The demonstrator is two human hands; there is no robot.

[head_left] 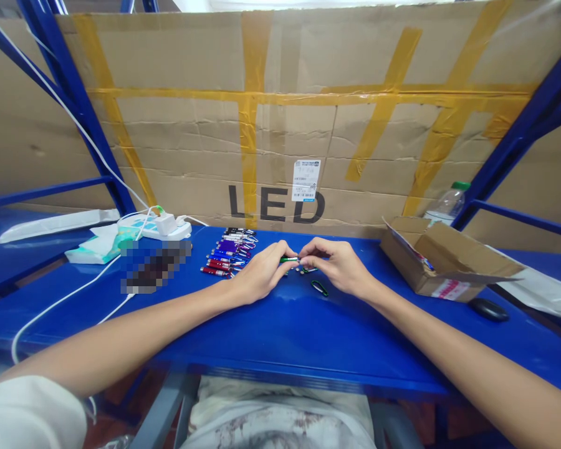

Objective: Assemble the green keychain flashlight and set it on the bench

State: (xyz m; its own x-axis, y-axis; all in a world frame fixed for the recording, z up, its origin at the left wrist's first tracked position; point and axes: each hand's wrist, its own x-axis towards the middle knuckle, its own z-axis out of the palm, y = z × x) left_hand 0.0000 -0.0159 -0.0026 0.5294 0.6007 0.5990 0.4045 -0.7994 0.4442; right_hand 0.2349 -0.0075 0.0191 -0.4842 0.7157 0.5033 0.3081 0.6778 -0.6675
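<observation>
My left hand [262, 271] is closed around a slim green keychain flashlight [290, 259], held just above the blue table. At its right end, my right hand [334, 265] pinches with thumb and forefinger; the small part between these fingertips is mostly hidden. A loose green carabiner clip [319, 288] lies on the table below my right hand. Under the fingers, other small green and metal pieces [307, 270] are partly covered. Left of my left hand, several keychain flashlights [229, 252] with carabiners lie in a row, in red, blue, purple, silver and black.
An open cardboard box [430, 262] stands right, with a black computer mouse [489, 309] and a plastic bottle [449, 202] near it. On the left are a power strip [168, 229], white cables, a tissue pack [98, 246] and a blurred dark object [156, 268]. A cardboard wall [191, 143] closes the back.
</observation>
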